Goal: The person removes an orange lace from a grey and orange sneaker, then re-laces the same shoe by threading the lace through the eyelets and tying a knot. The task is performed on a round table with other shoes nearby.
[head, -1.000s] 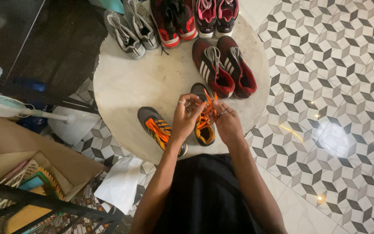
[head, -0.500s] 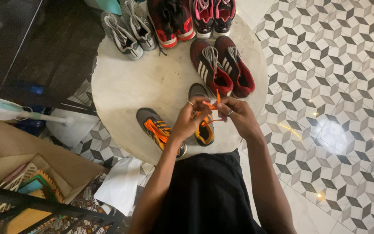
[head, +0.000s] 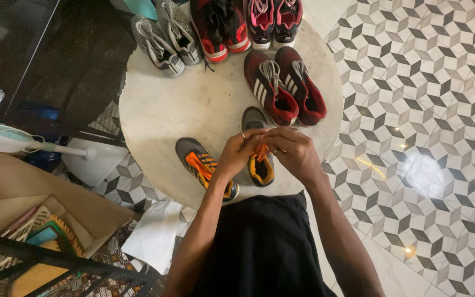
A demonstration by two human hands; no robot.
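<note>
On a round pale table (head: 193,104), a grey and orange sneaker (head: 258,159) stands upright near the front edge. My left hand (head: 238,155) and my right hand (head: 293,153) meet just above it, fingers pinched on its orange laces (head: 260,149), which are mostly hidden between them. Its mate (head: 200,164), also grey and orange, lies to the left, partly under my left wrist.
Behind stand a dark red pair (head: 284,85), a grey pair (head: 166,38), a red and black pair (head: 218,27) and a pink and black pair (head: 273,19). Patterned tile floor (head: 424,110) lies right; a cardboard box (head: 39,209), white paper (head: 155,234) and a fan base (head: 92,157) lie left.
My hands have drawn together and dropped closer to the shoe. The lace ends that stuck up between them are now tucked under my fingers.
</note>
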